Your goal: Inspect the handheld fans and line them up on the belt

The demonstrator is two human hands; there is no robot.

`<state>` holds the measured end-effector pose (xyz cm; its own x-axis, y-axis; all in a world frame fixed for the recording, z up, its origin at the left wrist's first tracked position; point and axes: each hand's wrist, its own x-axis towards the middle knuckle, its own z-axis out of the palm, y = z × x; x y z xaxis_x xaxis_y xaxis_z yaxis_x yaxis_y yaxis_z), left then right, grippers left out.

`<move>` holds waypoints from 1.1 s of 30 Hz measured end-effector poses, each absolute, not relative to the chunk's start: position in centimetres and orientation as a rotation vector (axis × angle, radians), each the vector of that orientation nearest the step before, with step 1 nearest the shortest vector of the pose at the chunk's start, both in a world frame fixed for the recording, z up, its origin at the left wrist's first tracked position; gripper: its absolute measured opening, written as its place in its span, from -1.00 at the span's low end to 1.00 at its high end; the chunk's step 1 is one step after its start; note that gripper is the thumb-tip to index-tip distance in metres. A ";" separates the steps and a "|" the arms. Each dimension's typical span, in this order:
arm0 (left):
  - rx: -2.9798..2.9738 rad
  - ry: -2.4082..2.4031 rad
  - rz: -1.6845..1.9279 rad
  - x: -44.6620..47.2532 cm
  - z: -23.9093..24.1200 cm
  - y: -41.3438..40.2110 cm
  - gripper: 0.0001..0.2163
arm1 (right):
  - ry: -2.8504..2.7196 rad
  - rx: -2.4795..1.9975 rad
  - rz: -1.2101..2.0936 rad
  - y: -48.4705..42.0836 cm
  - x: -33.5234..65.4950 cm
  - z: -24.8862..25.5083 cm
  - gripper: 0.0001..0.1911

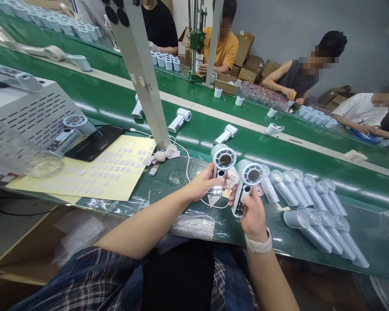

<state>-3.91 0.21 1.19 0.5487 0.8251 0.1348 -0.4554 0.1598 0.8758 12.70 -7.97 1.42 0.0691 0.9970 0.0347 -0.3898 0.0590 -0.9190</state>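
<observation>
My left hand (203,185) is closed round the handle of a small white handheld fan (222,160), head up, its round face toward me. My right hand (253,214), with a pale watch on the wrist, grips a second white handheld fan (250,176) by the handle, tilted slightly left. The two fans are side by side, nearly touching, above the green bench edge (168,181). Just right of my right hand lie two rows of several more fans (314,207), heads pointing away.
A yellow sheet of small stickers (100,170), a black phone (95,141) and a grey vented machine (35,112) lie to the left. A slanted metal post (142,69) stands ahead. Fans ride the green conveyor (197,131). Other people sit working across the line.
</observation>
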 end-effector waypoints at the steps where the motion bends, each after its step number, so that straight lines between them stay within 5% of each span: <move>1: 1.047 0.427 0.961 -3.9 1.2 0.2 -0.66 | -0.886 -0.906 1.297 -8.0 12.7 1.5 -0.78; 11: 1.163 0.600 0.987 -4.1 1.4 0.1 -0.64 | -0.855 -0.929 1.293 -7.9 12.7 1.6 -0.79; 15: 1.142 0.762 1.054 -4.2 1.1 0.2 -0.45 | -0.770 -0.874 1.374 -7.6 12.8 1.4 -0.65; 19: 0.969 0.560 0.929 -4.3 0.8 0.0 -0.50 | -0.715 -0.890 1.453 -7.3 12.9 1.2 -0.52; 33: 0.986 0.286 0.899 -4.9 1.8 -0.9 -0.46 | -0.639 -0.925 1.342 -7.4 13.2 2.5 -0.70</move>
